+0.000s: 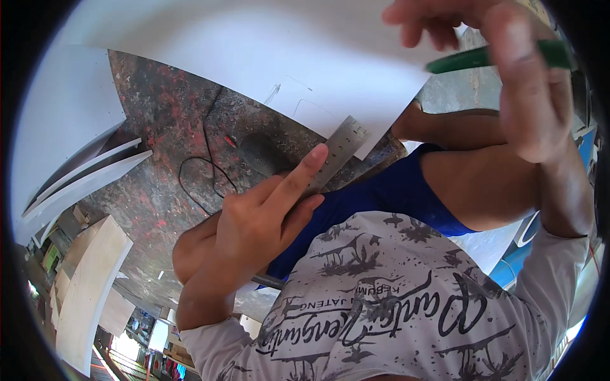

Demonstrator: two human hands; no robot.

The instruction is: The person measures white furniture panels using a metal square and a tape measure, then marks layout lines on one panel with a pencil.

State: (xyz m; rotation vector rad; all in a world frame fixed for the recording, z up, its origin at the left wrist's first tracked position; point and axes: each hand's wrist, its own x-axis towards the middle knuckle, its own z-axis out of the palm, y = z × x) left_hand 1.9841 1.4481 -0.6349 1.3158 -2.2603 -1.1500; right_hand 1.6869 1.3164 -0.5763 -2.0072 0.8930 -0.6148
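Note:
My left hand point(267, 206) is closed on a steel ruler point(348, 141), its index finger stretched along the blade. The ruler's far end lies across the edge of a large white sheet point(254, 38), near its corner. Up at the right, my right hand point(530, 82) is raised above the sheet's corner and slightly blurred. It grips a dark green pencil point(464, 61) whose tapered end points left. A few thin dark marks point(273, 94) show on the sheet close to the ruler.
Under the sheet is a dark, paint-spotted work surface point(149, 95) with a looped black cord point(184, 171) on it. Curved white strips point(89, 181) stand at the left, above a pale wooden panel point(92, 286). My bare legs point(489, 174) flank the work.

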